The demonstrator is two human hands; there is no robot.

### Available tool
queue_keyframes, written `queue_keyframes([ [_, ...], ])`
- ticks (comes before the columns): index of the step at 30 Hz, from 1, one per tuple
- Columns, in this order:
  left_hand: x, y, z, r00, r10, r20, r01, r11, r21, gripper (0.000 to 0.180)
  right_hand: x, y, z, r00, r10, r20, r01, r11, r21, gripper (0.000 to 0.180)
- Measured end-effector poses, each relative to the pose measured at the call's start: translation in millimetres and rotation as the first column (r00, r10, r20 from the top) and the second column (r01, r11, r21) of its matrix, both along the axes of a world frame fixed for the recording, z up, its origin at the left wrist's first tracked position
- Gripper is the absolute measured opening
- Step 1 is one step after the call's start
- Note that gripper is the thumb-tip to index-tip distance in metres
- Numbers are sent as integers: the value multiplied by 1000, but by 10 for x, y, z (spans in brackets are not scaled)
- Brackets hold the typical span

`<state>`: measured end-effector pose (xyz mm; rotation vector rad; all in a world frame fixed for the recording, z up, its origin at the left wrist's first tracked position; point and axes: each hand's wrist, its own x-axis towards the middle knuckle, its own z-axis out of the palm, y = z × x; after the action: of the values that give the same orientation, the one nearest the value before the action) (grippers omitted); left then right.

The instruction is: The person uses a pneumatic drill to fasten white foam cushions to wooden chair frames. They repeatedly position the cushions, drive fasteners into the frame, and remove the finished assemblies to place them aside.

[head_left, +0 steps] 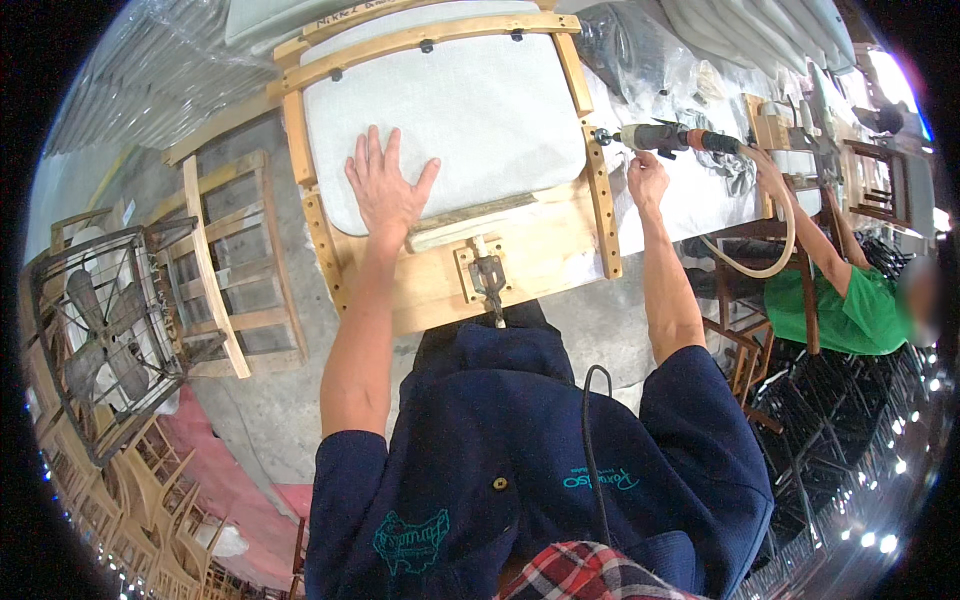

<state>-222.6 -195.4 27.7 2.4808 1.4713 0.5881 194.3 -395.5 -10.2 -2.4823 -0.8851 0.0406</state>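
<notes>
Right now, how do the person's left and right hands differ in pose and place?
The left hand is open with its fingers spread, while the right hand has its fingers bent in. The left hand lies on the pale cushion; the right hand is outside the wooden frame, close to the power tool, though contact is hard to tell. Both hands are bare.

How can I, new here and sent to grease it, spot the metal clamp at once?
Find the wooden frame in front of the person, with a pale panel inside. Follow its bare board to the middle of the near edge: the clamp is there. It is jointed grey metal, unlike the wood around it and the smaller dark fittings on the far bar.
</notes>
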Motion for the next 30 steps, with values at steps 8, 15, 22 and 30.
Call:
queue_keyframes([
  [8,22,-5,12,1000,3,1,-3,1000,22,79,316,202,-322,991,9,136,25,970,-243,37],
  [15,28,2,27,1000,15,8,-16,1000,20,78,444,241,-444,986,105,132,-98,993,-61,40],
  [22,0,-9,10,1000,12,13,-12,1000,3,79,401,181,-619,973,176,152,-170,984,-48,28],
  [30,-24,-67,2,999,7,46,-6,1000,-21,79,297,121,-579,995,51,84,-48,998,-43,26],
])
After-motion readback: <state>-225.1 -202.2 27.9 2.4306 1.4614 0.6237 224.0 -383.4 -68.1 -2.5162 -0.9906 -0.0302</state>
